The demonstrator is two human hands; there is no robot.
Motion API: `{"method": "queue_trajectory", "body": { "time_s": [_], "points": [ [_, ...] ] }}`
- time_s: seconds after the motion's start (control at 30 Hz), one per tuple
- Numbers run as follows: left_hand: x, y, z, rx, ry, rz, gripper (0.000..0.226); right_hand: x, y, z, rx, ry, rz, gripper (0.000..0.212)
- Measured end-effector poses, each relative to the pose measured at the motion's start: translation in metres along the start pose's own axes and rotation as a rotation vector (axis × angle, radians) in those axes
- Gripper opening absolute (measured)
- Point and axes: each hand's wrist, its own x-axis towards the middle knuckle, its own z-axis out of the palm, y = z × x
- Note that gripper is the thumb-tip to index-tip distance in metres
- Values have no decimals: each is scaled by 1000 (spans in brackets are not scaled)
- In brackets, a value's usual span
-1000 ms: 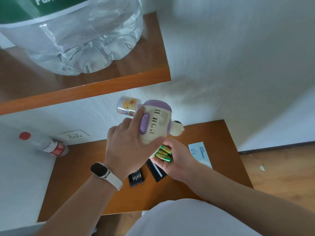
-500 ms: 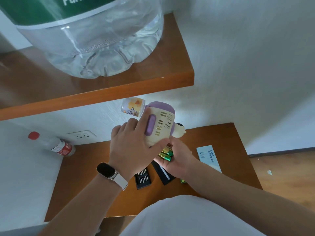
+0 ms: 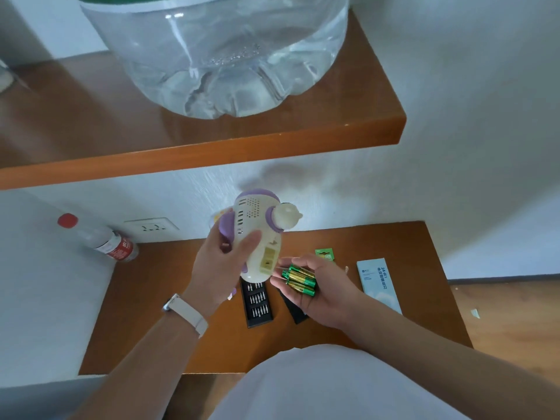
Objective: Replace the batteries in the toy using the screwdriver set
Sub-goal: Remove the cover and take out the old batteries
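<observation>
Left hand (image 3: 218,268): fingers curled round the toy (image 3: 257,234), thumb laid across its cream body. I hold the toy in the air above the table (image 3: 169,298), not resting on it. A yellowish recess near its lower end faces up at me; what is inside it is too small to read.

Right hand (image 3: 325,287): palm up just beside the toy's lower end, fingers loosely curled, cupping the batteries (image 3: 298,280) — green and gold, stacked together, exact count unclear.

On the table below: the bit tray (image 3: 258,303), with its far end hidden behind the toy. A black strip (image 3: 293,310) lies next to it, mostly covered by my right hand, so I cannot say what it is. A green packet (image 3: 325,255) shows just past my right fingers, and a pale blue box (image 3: 378,283) lies further right.

Small bottle (image 3: 104,242) lies at the wall on the left, near a socket (image 3: 151,227). Overhead, the shelf (image 3: 212,153) carries a large water jug (image 3: 218,56) — its top is cut off by the frame.
</observation>
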Motion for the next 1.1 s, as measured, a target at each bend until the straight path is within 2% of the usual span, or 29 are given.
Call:
{"method": "queue_trajectory", "body": {
  "time_s": [0.1, 0.2, 0.33, 0.5, 0.67, 0.73, 0.97, 1.1],
  "points": [
    [1, -31, -16, -301, -27, -112, 57, 2, 8, 1, -40, 31, -1, 18],
    [0, -65, -35, -419, -45, -162, 62, 7, 18, 5, -68, 73, 14, 21],
    [-4, -102, -59, -438, -105, -146, 59, 17, 34, 12, -105, 122, 45, 20],
    [-6, -144, -83, -465, -69, -161, 50, 28, 54, 19, -147, 155, 54, 25],
    [0, -184, -103, -491, -29, -226, 55, 35, 73, 27, -147, 209, 51, 25],
    [3, -198, -110, -517, -34, -243, 50, 36, 79, 29, -163, 234, 49, 25],
    [9, -223, -122, -595, -95, -260, 36, 41, 100, 32, -164, 344, 12, 21],
    [9, -231, -127, -604, -81, -284, 39, 45, 110, 35, -167, 377, 10, 22]
  ]
}}
